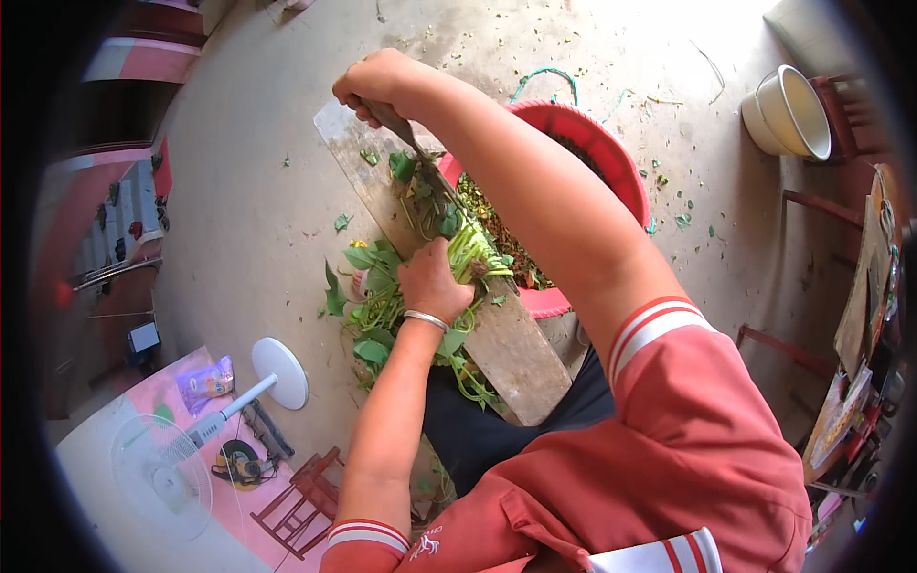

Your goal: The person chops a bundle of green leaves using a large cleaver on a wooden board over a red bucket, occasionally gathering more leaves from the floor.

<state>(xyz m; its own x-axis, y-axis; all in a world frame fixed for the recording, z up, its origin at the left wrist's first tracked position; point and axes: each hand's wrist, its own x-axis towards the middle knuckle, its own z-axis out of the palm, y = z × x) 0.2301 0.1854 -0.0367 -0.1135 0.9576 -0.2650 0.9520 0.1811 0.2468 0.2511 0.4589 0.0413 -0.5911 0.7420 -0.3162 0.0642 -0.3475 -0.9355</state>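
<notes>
My left hand [437, 284] clamps the leafy green stems [475, 250] over the wooden board [519, 358], while my right hand [375, 80] is wrapped around the knife [390, 118].

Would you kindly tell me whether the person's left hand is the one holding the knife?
No, the right hand grips the knife, while the left hand holds the bunch of green stems.

It's dull, dark metal on the knife [430, 170], rough, matt, worn wood along the board [521, 361], glossy red plastic round the basin [626, 177], smooth pale plastic on the bucket [767, 124], shiny metal in the bracelet [426, 318], and soft matt cloth across the shirt [697, 425]!
</notes>
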